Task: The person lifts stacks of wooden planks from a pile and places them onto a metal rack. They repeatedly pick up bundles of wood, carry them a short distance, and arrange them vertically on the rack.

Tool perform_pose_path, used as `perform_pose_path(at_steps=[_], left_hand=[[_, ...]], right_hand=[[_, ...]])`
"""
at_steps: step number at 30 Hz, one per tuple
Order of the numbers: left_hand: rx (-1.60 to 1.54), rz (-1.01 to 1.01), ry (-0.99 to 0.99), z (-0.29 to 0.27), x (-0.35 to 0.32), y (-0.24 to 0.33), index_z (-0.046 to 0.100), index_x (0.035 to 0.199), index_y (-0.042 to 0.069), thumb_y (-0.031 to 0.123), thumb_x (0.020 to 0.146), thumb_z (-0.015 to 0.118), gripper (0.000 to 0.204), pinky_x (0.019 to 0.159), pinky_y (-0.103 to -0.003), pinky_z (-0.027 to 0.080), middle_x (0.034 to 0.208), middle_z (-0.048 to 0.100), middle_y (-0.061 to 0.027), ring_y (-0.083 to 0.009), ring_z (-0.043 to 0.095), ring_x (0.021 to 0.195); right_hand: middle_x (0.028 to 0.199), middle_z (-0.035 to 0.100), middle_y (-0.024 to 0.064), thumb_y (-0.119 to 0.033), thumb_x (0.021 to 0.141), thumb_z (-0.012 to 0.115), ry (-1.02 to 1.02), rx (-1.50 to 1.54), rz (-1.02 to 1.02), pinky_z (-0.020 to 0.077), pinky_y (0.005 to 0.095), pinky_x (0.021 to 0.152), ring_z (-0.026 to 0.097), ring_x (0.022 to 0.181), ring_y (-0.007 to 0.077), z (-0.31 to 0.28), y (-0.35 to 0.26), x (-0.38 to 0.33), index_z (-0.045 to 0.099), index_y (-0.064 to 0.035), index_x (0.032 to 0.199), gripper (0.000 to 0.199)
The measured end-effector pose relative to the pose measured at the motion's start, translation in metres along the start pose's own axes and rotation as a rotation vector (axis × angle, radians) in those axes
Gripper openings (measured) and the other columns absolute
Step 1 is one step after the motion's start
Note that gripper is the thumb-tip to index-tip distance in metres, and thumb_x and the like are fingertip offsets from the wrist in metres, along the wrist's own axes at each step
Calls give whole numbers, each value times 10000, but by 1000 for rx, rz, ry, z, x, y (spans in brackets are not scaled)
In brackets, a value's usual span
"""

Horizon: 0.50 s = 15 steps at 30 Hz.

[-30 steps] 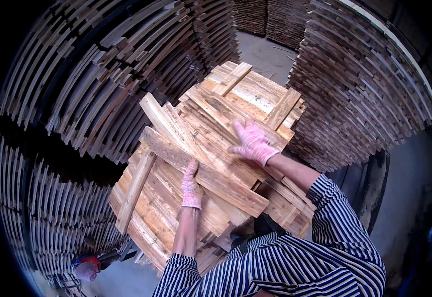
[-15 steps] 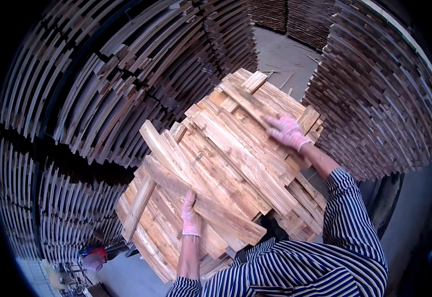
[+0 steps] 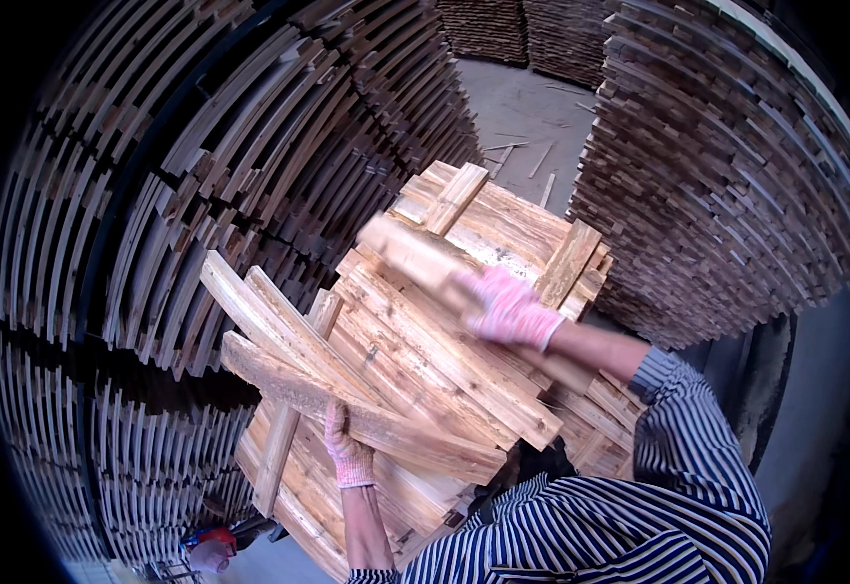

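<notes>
A heap of rough wooden slats (image 3: 415, 370) lies on a stack in front of me. My left hand (image 3: 349, 453), in a pink-and-white glove, rests on a long slat (image 3: 347, 409) that runs across the near side of the heap. My right hand (image 3: 505, 308), in the same kind of glove and blurred by motion, grips a short slat (image 3: 415, 255) and holds it above the middle of the heap. Beneath the loose slats shows a wooden pallet frame (image 3: 513, 219) with cross battens. Striped sleeves cover both my forearms.
Tall stacks of slatted wooden pallets stand to the left (image 3: 152, 243) and to the right (image 3: 727, 175). A grey concrete aisle (image 3: 522, 107) runs away between them, with a few loose sticks on it. A red object (image 3: 213, 541) lies low at the left.
My right hand has come back from the far right corner of the heap toward its middle, now holding a short slat. My left hand has stayed on the long near slat.
</notes>
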<state>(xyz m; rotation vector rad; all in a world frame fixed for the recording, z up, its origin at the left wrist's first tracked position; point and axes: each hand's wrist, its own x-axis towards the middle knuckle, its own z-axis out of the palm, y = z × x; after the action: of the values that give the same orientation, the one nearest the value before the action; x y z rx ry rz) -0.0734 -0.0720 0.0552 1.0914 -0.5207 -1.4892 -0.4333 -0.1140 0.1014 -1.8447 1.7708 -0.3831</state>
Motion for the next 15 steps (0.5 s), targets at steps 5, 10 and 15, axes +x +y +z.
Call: perform_pose_path(at_steps=[5, 10, 15], left_hand=[[-36, 20, -117, 17, 13, -2, 630, 1347, 86, 292, 955, 704, 449, 1087, -416, 476, 1316, 648, -48, -220, 608, 1207], [-76, 13, -61, 57, 15, -12, 636, 1339, 67, 276, 996, 653, 402, 1089, -408, 481, 1301, 651, -62, -223, 599, 1224], [39, 110, -42, 6, 54, -41, 619, 1364, 26, 299, 1047, 562, 422, 1127, -364, 453, 1370, 631, -91, -195, 593, 1270]], right_hand=[[1127, 614, 156, -397, 939, 644, 594, -452, -239, 573, 331, 682, 623, 873, 234, -23, 182, 62, 586, -172, 1397, 514], [1233, 590, 218, -503, 989, 510, 156, -214, -200, 488, 488, 986, 583, 1142, 346, 1, 134, 66, 616, -91, 1284, 518], [1259, 582, 243, -571, 931, 583, 116, -28, -228, 482, 505, 992, 583, 1164, 404, 13, -22, 26, 536, -65, 1389, 685]])
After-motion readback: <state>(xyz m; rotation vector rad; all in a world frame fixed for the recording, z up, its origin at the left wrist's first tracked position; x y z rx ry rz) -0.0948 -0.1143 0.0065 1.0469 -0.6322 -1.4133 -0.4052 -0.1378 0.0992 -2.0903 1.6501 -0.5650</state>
